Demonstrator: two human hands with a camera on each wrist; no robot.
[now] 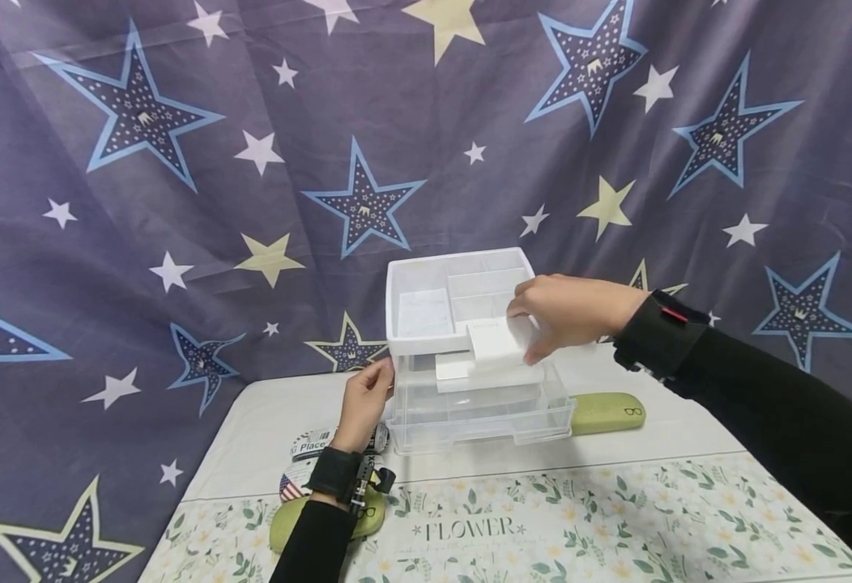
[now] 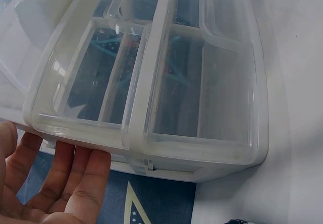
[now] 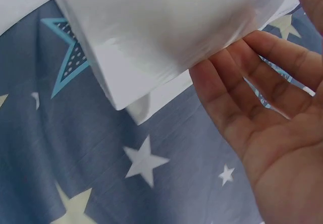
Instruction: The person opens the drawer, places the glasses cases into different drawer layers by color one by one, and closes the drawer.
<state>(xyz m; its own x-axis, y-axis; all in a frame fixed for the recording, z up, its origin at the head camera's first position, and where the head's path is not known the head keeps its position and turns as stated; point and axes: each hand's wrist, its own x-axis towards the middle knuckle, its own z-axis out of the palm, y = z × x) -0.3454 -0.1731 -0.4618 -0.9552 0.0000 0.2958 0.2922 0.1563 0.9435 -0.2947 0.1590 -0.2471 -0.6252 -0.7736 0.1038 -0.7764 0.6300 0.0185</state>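
A drawer organizer (image 1: 462, 405) of clear plastic with a white compartmented top tray (image 1: 417, 267) stands on the table. My left hand (image 1: 365, 402) holds its left side, fingertips at the edge of the side frame in the left wrist view. My right hand (image 1: 560, 312) grips a white pack (image 1: 495, 340) in shiny clear wrap, in front of the top tray. In the right wrist view the pack (image 3: 151, 37) spans the top, with the fingers at its edge and another white flat piece (image 3: 164, 95) below. The lowest drawer (image 1: 484, 429) juts forward.
A green glasses case (image 1: 608, 413) lies right of the organizer, another green case (image 1: 368, 518) near my left forearm. Printed packages (image 1: 309, 445) lie beside my left wrist. A floral cloth (image 1: 615, 518) covers the table's front, and a star-patterned curtain (image 1: 426, 105) hangs behind.
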